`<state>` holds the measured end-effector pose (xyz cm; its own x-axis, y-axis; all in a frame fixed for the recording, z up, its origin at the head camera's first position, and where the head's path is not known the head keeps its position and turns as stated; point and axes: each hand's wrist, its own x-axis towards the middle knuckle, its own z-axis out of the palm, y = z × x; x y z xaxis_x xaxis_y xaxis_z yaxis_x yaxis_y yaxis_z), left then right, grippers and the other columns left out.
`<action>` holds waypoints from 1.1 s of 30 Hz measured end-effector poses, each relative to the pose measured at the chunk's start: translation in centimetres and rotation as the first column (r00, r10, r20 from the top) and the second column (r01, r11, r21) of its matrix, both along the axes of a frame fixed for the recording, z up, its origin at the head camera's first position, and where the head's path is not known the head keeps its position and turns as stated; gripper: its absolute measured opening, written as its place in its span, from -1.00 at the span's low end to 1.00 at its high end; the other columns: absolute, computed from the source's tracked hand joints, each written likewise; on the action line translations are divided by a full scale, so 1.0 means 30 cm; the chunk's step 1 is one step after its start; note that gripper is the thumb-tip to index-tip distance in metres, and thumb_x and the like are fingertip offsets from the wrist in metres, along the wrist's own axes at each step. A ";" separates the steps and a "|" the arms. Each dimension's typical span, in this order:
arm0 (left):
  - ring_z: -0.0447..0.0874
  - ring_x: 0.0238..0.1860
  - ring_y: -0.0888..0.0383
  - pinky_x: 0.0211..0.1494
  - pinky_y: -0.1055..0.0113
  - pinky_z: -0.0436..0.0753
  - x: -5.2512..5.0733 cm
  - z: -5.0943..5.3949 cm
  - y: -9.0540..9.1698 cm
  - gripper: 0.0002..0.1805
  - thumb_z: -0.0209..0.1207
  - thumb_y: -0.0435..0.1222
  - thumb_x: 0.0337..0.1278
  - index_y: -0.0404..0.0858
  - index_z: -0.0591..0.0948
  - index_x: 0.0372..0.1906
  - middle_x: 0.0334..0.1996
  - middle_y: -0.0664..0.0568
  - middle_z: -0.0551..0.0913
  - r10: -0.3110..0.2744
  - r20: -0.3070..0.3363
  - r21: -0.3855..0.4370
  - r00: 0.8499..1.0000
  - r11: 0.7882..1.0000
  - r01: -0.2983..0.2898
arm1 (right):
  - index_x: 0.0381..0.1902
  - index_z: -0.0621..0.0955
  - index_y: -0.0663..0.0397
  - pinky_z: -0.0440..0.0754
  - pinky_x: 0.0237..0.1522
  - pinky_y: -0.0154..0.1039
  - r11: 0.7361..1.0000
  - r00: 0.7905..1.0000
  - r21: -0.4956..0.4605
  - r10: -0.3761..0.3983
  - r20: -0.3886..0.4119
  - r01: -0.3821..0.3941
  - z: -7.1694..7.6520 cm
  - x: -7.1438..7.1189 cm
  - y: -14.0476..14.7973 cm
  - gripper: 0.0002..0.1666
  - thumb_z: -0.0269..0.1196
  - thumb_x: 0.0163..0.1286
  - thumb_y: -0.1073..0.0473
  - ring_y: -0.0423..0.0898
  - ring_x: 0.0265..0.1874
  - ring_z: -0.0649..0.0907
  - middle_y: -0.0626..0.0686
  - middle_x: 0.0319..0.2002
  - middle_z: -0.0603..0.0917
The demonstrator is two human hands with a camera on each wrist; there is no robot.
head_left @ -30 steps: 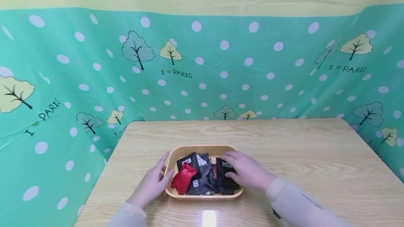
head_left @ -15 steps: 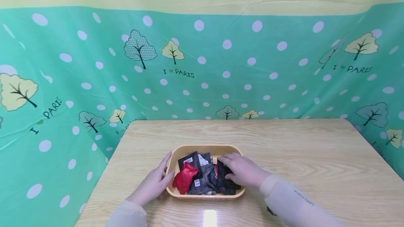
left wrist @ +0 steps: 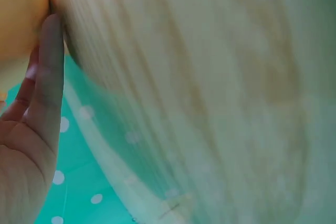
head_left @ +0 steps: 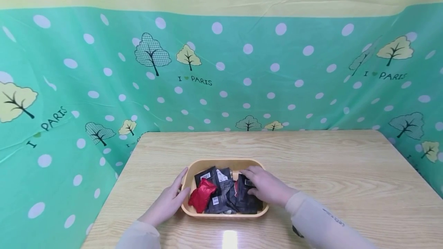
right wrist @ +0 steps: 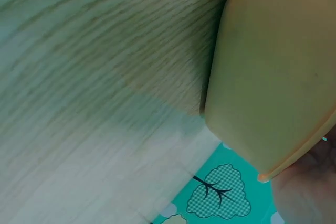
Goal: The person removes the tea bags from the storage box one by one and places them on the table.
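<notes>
A yellow plastic tub [head_left: 221, 216] holds several flat black packets [head_left: 221, 197] with barcode labels. A crumpled red foil packet [head_left: 202, 196] lies at its left end. My left hand [head_left: 167, 201] rests against the tub's left side with its fingers fairly straight; the left wrist view shows those fingers [left wrist: 51, 61] along the outer wall. Over the tub's right end, my right hand [head_left: 266, 185] holds a black packet [head_left: 245, 199] between bent fingers and thumb. Part of that packet is hidden under the hand. Only the edge of the right hand [right wrist: 310, 187] shows in the right wrist view.
The tub stands near the front of a light wood table [head_left: 311, 156]. A green dotted cloth [head_left: 242, 68] with printed trees hangs behind the table and along both sides. A bright reflection lies on the table in front of the tub.
The black packet under my right hand tips down, then shows its barcode again, and lies slightly nearer the tub's front. My left hand stays at the tub's side.
</notes>
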<state>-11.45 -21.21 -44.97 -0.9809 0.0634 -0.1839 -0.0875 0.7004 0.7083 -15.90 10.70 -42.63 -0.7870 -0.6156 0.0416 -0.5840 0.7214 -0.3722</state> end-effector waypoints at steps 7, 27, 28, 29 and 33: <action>0.62 0.15 -0.22 0.18 -0.14 0.62 0.004 -0.009 0.000 -0.29 0.00 -0.07 0.46 0.15 0.02 0.58 0.30 -0.40 0.46 0.020 0.038 0.088 0.999 0.996 -0.023 | 0.22 0.56 0.27 0.68 0.03 -0.08 0.992 0.997 -0.120 -0.028 0.077 0.038 0.013 -0.009 0.009 -0.42 0.37 0.23 0.28 -0.09 -0.11 0.56 -0.01 -0.14 0.53; 0.68 -0.01 -0.10 -0.10 0.13 0.76 -0.008 -0.018 -0.046 -0.20 0.03 -0.18 0.39 0.16 -0.06 0.59 0.29 -0.48 0.36 -0.057 0.177 0.389 0.983 0.921 -0.016 | -0.33 0.58 -0.08 0.68 -0.22 -0.25 0.976 0.997 -0.218 0.004 0.083 0.014 0.129 0.025 0.066 -0.88 0.34 0.27 0.21 -0.26 -0.31 0.62 -0.18 -0.35 0.68; 0.67 0.02 -0.13 -0.09 0.12 0.77 -0.010 -0.019 -0.052 -0.19 0.03 -0.20 0.39 0.15 -0.08 0.60 0.32 -0.51 0.31 -0.079 0.182 0.424 0.980 0.906 -0.006 | -0.32 0.58 -0.08 0.68 -0.23 -0.25 0.974 0.997 -0.225 -0.004 0.083 0.023 0.136 0.027 0.072 -0.88 0.34 0.27 0.20 -0.28 -0.32 0.62 -0.19 -0.36 0.67; 0.65 0.06 -0.16 -0.08 0.09 0.77 -0.012 -0.022 -0.057 -0.18 0.03 -0.21 0.40 0.15 -0.10 0.60 0.34 -0.54 0.25 -0.101 0.188 0.457 0.977 0.889 0.004 | -0.33 0.58 -0.09 0.67 -0.25 -0.27 0.971 0.996 -0.238 -0.013 0.085 0.033 0.142 0.027 0.079 -0.89 0.34 0.28 0.19 -0.30 -0.33 0.61 -0.20 -0.38 0.67; 0.55 0.20 -0.28 -0.01 0.01 0.75 -0.017 -0.024 -0.068 -0.18 0.03 -0.23 0.41 0.17 -0.11 0.60 0.41 -0.57 0.11 -0.132 0.202 0.510 0.971 0.860 0.011 | -0.31 0.57 -0.07 0.59 -0.35 -0.31 0.952 0.996 -0.300 -0.045 0.071 0.065 0.152 0.024 0.107 -0.90 0.33 0.30 0.18 -0.35 -0.37 0.56 -0.20 -0.39 0.68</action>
